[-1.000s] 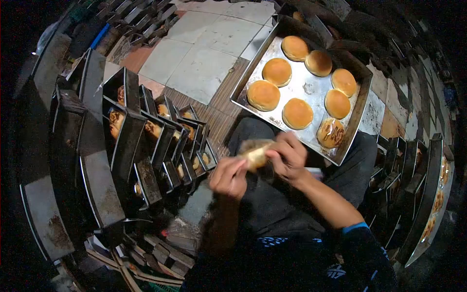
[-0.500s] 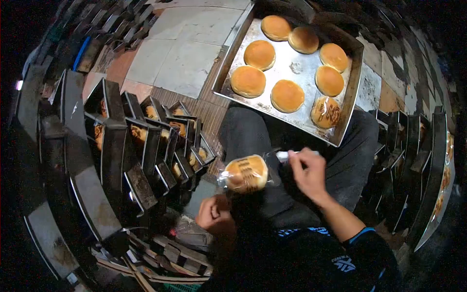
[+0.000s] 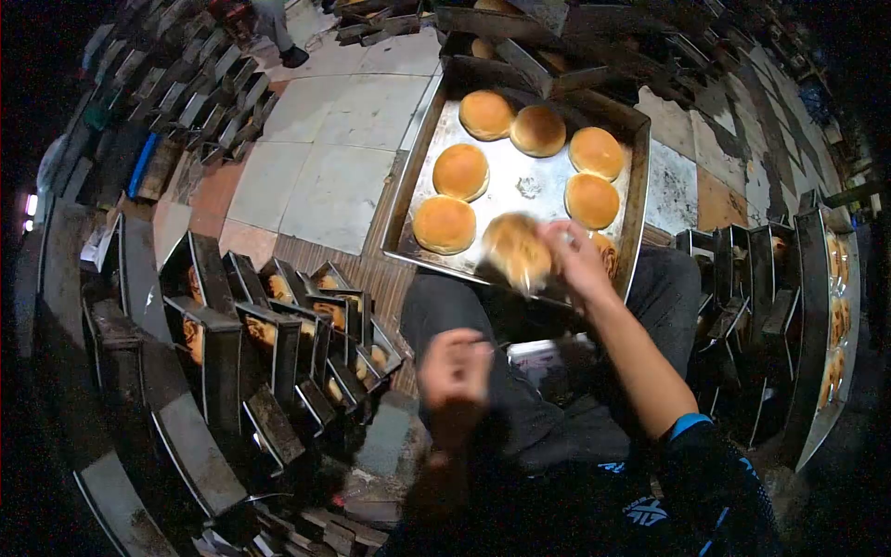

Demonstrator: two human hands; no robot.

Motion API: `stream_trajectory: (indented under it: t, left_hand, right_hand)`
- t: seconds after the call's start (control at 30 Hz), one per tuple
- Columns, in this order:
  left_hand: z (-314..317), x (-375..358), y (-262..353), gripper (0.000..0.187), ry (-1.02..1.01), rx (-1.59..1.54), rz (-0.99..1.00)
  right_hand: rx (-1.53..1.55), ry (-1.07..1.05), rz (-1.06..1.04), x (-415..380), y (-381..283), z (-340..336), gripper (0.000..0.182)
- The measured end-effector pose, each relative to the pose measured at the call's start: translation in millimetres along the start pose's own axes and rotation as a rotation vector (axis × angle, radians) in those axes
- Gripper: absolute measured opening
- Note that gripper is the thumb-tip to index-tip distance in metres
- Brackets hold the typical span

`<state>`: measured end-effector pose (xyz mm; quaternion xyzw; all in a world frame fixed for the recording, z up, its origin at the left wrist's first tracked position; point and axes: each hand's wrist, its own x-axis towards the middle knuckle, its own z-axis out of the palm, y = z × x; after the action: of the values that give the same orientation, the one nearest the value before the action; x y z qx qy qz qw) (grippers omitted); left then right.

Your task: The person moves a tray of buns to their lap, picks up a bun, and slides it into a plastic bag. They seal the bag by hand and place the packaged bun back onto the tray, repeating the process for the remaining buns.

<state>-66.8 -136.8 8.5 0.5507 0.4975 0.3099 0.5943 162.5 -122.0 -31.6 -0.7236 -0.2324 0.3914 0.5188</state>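
Note:
My right hand (image 3: 577, 265) grips a wrapped bun (image 3: 518, 249) in clear plastic, blurred by motion, over the front edge of a metal tray (image 3: 397, 249). Dark streaks show on this bun, and it covers part of the tray's front. Another streaked bun (image 3: 605, 252) lies behind my fingers at the right front corner, partly hidden. Several plain golden buns (image 3: 461, 173) sit around the tray. My left hand (image 3: 455, 369) hovers above my left thigh, blurred, fingers curled in with nothing visible in them. A pale plastic packet (image 3: 549, 358) lies between my legs.
Dark metal loaf tins (image 3: 223, 357) with baked bread crowd the floor at my left, and more tins (image 3: 747, 288) stand at my right. A long tray of wrapped breads (image 3: 835, 316) is at far right. Another person's foot (image 3: 294, 58) shows on the tiles at upper left.
The wrapped bun has gone from above my lap to the tray, now in my right hand. My left hand has risen slightly and moved right. The view has tilted up.

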Motion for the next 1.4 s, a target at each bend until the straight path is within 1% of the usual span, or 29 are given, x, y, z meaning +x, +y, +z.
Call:
stream_trajectory:
  t: [0.03, 0.07, 0.1, 0.13, 0.2, 0.23, 0.27, 0.33, 0.43, 0.47, 0.53, 0.57, 0.63, 0.67, 0.77, 0.8, 0.83, 0.9, 0.97, 1.0, 1.03, 1.07, 1.1, 1.17, 1.23, 1.27, 1.33, 1.37, 1.4]
  left_hand:
    - [22, 0, -1, 0.028, -0.191, 0.023, -0.094]
    - [44, 4, -7, 0.032, -0.263, 0.345, 0.106]
    - [61, 7, -19, 0.038, -0.329, 0.668, 0.312]
    - [70, 8, -40, 0.038, -0.325, 0.669, 0.316]
    - [83, 8, -78, 0.042, -0.47, 0.956, 0.26]
    - [78, 6, -78, 0.042, -0.466, 0.954, 0.267]
    - [64, 4, -78, 0.04, -0.521, 0.891, 0.305]
    - [60, 3, -76, 0.038, -0.576, 0.834, 0.36]
    - [63, -1, -73, 0.015, -0.613, 0.814, 0.413]
    - [67, 0, -72, 0.015, -0.601, 0.821, 0.424]
    - [74, -4, -67, 0.019, -0.499, 0.898, 0.398]
    - [74, -6, -64, 0.019, -0.494, 0.906, 0.408]
    - [76, -8, -50, 0.028, -0.333, 0.493, 0.485]
    - [76, -5, -50, 0.028, -0.334, 0.497, 0.496]
    - [72, -4, -56, 0.029, -0.4, 0.533, 0.338]
    - [72, -6, -50, 0.03, -0.421, 0.581, 0.336]
    - [72, -6, -47, 0.03, -0.438, 0.626, 0.335]
    - [72, -6, -46, 0.025, -0.407, 0.557, 0.38]
    - [68, -9, -25, 0.025, -0.423, 0.37, 0.159]
    - [65, -5, -30, 0.025, -0.422, 0.362, 0.159]
    - [62, -1, -40, 0.028, -0.361, 0.409, 0.343]
    - [57, 3, -50, 0.031, -0.296, 0.452, 0.52]
    - [46, 9, -55, 0.027, -0.383, 0.323, 0.513]
    - [38, 10, -44, 0.015, -0.274, -0.345, 0.167]
    - [25, 17, -38, 0.008, -0.06, -0.581, 0.012]
    - [17, 20, -30, 0.007, 0.086, -0.583, -0.068]
    - [-5, 30, -47, 0.01, 0.227, -0.621, -0.051]
    - [-19, 34, -57, 0.012, 0.302, -0.589, -0.036]
    - [-36, 36, -65, 0.011, 0.357, -0.608, -0.056]
  right_hand:
    - [-0.115, 0.093, -0.161, 17, 17, -11, 0.035]
    - [-0.118, 0.095, -0.159, 15, 16, -18, 0.035]
    - [-0.42, 0.296, -0.512, 11, 9, -24, 0.026]
    - [-0.722, 0.496, -0.868, 9, 3, -29, 0.019]
    - [-0.639, 0.16, -0.776, -24, 11, -41, 0.011]
    - [-0.501, 0.06, -0.743, -49, 11, -37, 0.006]
    - [-0.52, -0.104, -0.786, -69, 20, -42, 0.005]
    - [-0.598, -0.418, -0.648, -101, 33, -56, 0.011]
    - [-0.709, -0.375, -0.54, -123, 53, -64, 0.018]
    - [-0.705, -0.372, -0.557, -124, 55, -66, 0.018]
    - [-0.556, -0.311, -0.338, -131, 52, -68, 0.022]
    - [-0.55, -0.306, -0.349, -134, 50, -71, 0.022]
    - [-0.703, -0.308, -0.364, -134, 49, -83, 0.028]
    - [-0.729, -0.329, -0.492, -130, 51, -88, 0.028]
    - [-0.642, -0.306, -0.663, -135, 30, -86, 0.025]
    - [-0.557, -0.336, -0.551, -138, 23, -83, 0.024]
    - [-0.56, -0.338, -0.556, -136, 22, -83, 0.024]
    - [-0.818, -0.415, -0.527, -132, 23, -87, 0.03]
    - [-0.99, -0.409, -0.598, -124, 27, -93, 0.034]
    - [-0.815, -0.292, -0.653, -122, 24, -94, 0.032]
    - [-0.64, -0.179, -0.701, -120, 13, -93, 0.031]
    - [-0.524, 0.014, -0.879, -118, -1, -90, 0.023]
    - [-0.367, 0.138, -0.637, -125, -14, -89, 0.014]
    - [-0.228, 0.165, -0.445, -125, -38, -90, 0.005]
    - [-0.132, 0.145, -0.388, -124, -34, -72, 0.004]
    - [-0.119, 0.102, -0.427, -125, -32, -58, 0.005]
    - [-0.109, 0.038, -0.438, -121, -26, -31, 0.006]
    - [-0.081, 0.074, -0.371, -110, -15, -20, 0.012]
    - [0.168, 0.042, -0.135, -92, -8, -11, 0.013]
